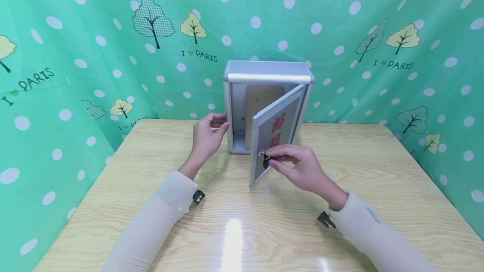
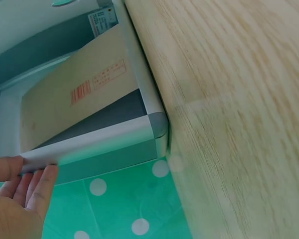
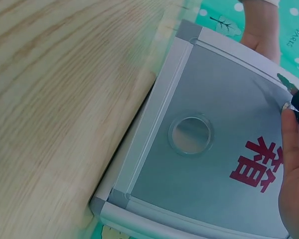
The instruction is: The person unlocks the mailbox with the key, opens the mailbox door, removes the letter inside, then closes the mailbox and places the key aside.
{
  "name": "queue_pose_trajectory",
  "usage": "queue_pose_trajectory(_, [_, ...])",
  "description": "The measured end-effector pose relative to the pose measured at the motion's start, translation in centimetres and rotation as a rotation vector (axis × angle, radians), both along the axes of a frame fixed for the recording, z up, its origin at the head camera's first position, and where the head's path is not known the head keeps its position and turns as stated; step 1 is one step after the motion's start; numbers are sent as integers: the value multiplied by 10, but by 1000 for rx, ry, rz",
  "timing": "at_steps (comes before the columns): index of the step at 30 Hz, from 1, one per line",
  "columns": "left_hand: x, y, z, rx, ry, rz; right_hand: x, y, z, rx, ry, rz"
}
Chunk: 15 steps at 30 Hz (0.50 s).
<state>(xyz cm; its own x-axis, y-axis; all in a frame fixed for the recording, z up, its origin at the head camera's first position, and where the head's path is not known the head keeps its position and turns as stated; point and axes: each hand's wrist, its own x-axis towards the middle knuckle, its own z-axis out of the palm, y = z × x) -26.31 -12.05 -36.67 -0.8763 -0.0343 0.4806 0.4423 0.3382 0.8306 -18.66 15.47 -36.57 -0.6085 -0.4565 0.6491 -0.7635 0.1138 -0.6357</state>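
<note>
A silver-grey metal mailbox [image 1: 270, 68] stands upright, its door [image 1: 261, 125] swung partly outward on the right side. My left hand [image 1: 207, 135] holds the box's left frame edge between thumb and fingers, seen closely in the left wrist view. With the right hand [image 1: 298, 165] I pinch a black-headed key [image 1: 266, 161] at the lock on the door's free edge. The key's tip is hidden there. Inside the box leans a brown envelope [image 2: 79, 94] with red printing. The door carries red characters [image 3: 256, 164] and a round clear window [image 3: 191, 135].
The box stands on a light wood-grain table [image 1: 181, 234], near its back edge. A green dotted curtain [image 1: 113, 53] hangs behind and along the sides. Black buckled straps [image 1: 326, 219] hang at both sleeve cuffs.
</note>
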Motion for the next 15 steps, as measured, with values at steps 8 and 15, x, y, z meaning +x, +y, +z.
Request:
queue_pose_trajectory(8, [0,0,1,5,4,-3,3,12,3,-3,-166,18])
queue_pose_trajectory(15, [0,0,0,-1,2,-2,-3,28,5,11,-226,113])
